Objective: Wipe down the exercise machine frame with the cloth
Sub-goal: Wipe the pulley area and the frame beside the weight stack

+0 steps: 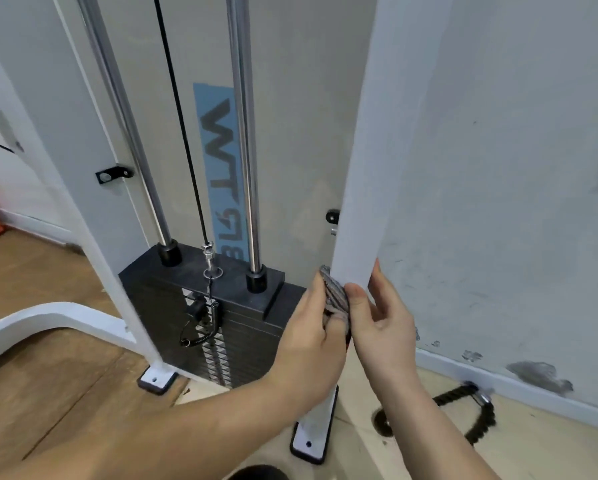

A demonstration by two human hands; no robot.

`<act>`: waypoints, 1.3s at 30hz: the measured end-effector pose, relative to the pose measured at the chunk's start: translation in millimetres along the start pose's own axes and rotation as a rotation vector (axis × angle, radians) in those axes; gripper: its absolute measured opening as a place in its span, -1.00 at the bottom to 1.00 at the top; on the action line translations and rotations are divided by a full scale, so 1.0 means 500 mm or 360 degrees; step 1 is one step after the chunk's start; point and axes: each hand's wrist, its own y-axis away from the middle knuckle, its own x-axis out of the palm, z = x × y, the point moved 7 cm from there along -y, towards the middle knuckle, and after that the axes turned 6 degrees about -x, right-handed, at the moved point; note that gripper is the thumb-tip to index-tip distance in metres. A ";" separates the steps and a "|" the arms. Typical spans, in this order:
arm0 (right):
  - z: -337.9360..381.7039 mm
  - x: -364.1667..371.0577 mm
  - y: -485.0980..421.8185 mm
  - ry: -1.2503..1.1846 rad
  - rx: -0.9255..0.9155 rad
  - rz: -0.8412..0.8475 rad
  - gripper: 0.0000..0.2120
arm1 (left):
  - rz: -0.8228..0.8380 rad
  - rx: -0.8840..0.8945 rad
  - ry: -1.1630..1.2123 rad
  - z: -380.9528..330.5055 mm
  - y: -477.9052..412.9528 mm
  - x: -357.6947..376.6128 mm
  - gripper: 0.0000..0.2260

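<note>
Cloth [334, 292] grey, striped; frame [366, 168] white; weight stack [242, 327] black; sticker [217, 133] blue (dark lettering); floor [65, 375] tan wood-grain.

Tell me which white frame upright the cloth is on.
The near upright beside the wall: the left hand and right hand hold the grey cloth to it. The far-left upright is untouched.

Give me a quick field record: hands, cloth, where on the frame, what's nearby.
left hand: holds cloth
right hand: thumb on cloth, fingers along the right edge of post
cloth: gray, pressed against white post, about level with the stack top
weight stack: left of post
handle: on floor by wall, right of post
</note>
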 end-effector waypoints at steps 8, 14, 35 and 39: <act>0.001 0.011 0.014 0.0266 0.0026 -0.0142 -0.63 | 0.0076 0.0119 0.0107 0.022 -0.005 0.007 -0.41; 0.022 0.022 0.022 0.0270 -0.0038 -0.0136 -0.71 | 0.0159 0.0193 -0.0009 0.047 -0.029 0.000 -0.56; 0.017 0.028 0.029 0.0343 0.0027 -0.0222 -0.83 | 0.0337 -0.0089 0.0633 0.004 -0.079 -0.009 -0.61; 0.013 0.027 0.026 0.0321 0.0023 -0.0238 -0.81 | 0.0320 0.0027 0.0332 0.040 -0.081 -0.002 -0.57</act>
